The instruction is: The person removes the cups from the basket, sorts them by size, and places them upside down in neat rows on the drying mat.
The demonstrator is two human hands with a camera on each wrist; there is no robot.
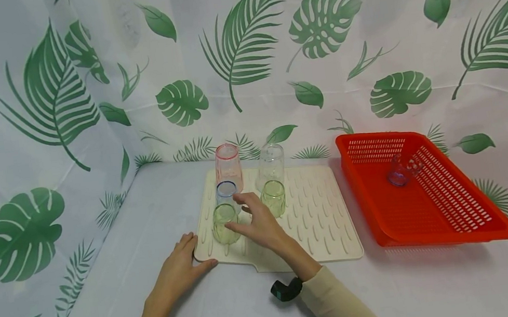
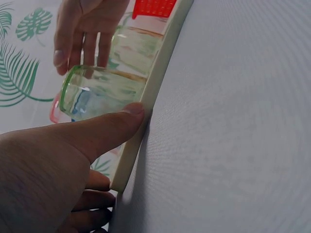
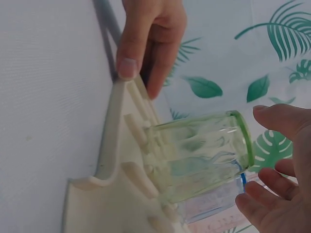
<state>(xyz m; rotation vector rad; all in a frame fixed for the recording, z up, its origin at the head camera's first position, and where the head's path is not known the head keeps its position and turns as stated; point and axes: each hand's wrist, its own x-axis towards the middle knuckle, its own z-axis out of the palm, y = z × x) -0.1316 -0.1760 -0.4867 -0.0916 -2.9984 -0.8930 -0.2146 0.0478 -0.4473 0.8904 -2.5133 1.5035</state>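
Observation:
My left hand (image 1: 175,268) holds the front left corner of a cream drying mat (image 1: 321,213), its thumb (image 2: 131,110) on the front edge and its fingers along the left side. Over a green glass (image 1: 226,228) near that corner hovers my right hand (image 1: 263,223); in the right wrist view its thumb and fingers are spread, apart from the green rim. Behind this glass stand a blue-rimmed glass (image 1: 227,190) and a taller pink glass (image 1: 228,166). To their right are a second green glass (image 1: 274,199) and a tall clear glass (image 1: 271,160).
At the right of the table stands a red plastic basket (image 1: 380,233) with perforated sides. Inside it lies bluish-purple glassware (image 1: 399,177), its details hard to make out. A leaf-patterned curtain (image 1: 247,101) hangs behind the table.

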